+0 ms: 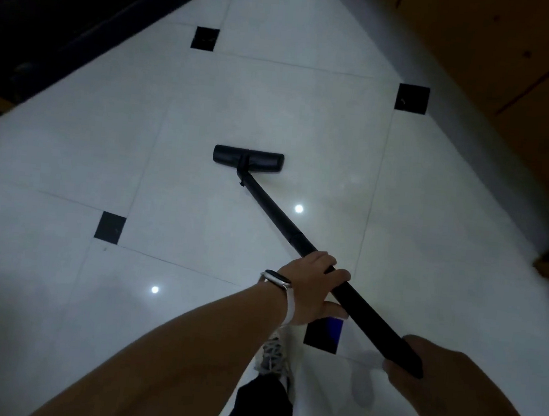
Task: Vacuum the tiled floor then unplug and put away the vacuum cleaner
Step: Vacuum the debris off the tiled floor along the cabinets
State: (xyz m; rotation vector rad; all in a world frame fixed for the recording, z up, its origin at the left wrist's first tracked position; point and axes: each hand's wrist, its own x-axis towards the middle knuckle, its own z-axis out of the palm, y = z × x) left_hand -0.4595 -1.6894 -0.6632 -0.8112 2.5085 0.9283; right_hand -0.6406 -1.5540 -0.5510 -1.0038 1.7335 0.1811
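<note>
Both hands gripping the black wand (276, 214): left hand (310, 286) wrapped around mid-shaft, right hand (419, 362) closed on the near end. Resting flat on the white tiled floor (105, 144), the floor head (248, 159), centre. Risking knocking the wooden furniture (513, 80) far right if swinging wide. No containers showing.

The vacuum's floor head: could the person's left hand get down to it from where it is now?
Probably not without bending. The left hand grips the black wand partway up, and the floor head sits at its far end on the tiled floor. Nothing blocks the way.
</note>
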